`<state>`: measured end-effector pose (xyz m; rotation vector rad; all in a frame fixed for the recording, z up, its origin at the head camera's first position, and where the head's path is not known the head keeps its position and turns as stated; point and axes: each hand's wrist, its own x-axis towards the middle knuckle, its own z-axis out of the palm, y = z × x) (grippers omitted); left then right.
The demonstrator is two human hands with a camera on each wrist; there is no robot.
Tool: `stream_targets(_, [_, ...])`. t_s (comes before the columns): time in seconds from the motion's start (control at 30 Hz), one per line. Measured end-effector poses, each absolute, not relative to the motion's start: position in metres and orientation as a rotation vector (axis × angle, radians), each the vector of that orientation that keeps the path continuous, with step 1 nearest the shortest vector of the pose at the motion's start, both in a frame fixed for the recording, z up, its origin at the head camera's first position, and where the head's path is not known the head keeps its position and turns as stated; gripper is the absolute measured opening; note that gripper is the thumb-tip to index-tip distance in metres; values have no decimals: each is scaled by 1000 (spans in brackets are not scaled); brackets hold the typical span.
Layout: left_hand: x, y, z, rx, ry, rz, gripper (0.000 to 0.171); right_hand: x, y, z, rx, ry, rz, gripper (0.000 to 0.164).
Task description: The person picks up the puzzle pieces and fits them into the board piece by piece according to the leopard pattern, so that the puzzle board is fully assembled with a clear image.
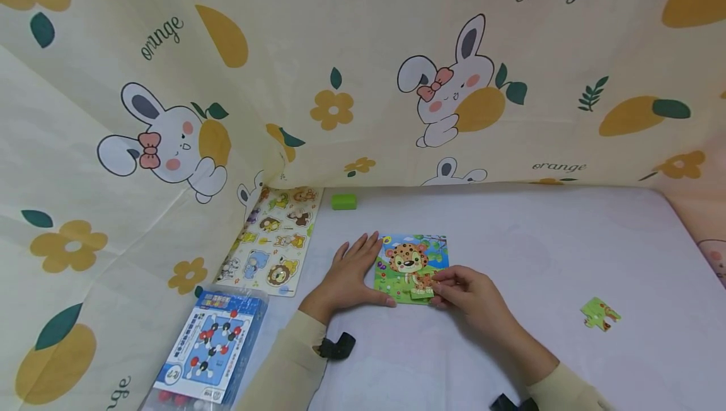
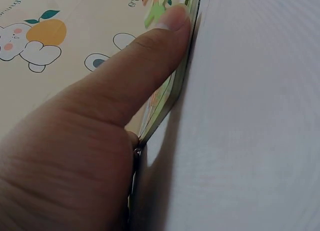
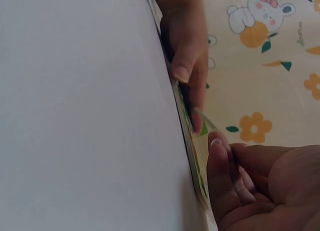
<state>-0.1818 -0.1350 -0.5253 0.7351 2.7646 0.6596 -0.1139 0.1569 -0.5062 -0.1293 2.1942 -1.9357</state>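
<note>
A square leopard jigsaw puzzle (image 1: pixel 391 285) lies on the white tabletop. My left hand (image 1: pixel 350 277) rests spread along its left side, thumb on the near edge; the left wrist view shows that thumb (image 2: pixel 150 48) lying straight over the rim. Between thumb and fingertips, my right hand (image 1: pixel 473 297) pinches a jigsaw piece (image 1: pixel 421 287) over the puzzle's lower right part. That piece shows leopard feet on green and stands tilted up from the board in the right wrist view. The right fingers hide part of it. Off to the right lies another loose jigsaw piece (image 1: pixel 598 314), green with a spotted pattern.
On the left lie an animal picture board (image 1: pixel 295 250) and a boxed molecule model set (image 1: pixel 212 348). A green block (image 1: pixel 343 202) sits behind the puzzle, near the printed curtain (image 1: pixel 363 33) that hangs at the back and left.
</note>
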Motion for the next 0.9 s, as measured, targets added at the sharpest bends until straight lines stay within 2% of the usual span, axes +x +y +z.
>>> stream_targets(0.53, [-183,-135,-525,734,2766,655,137,-117,132,-504,-83,2439,-1712,9])
stream_targets(0.9, [-182,-135,-526,723,2765,655,138,-114,133,-498,-119,2527,-1529,12])
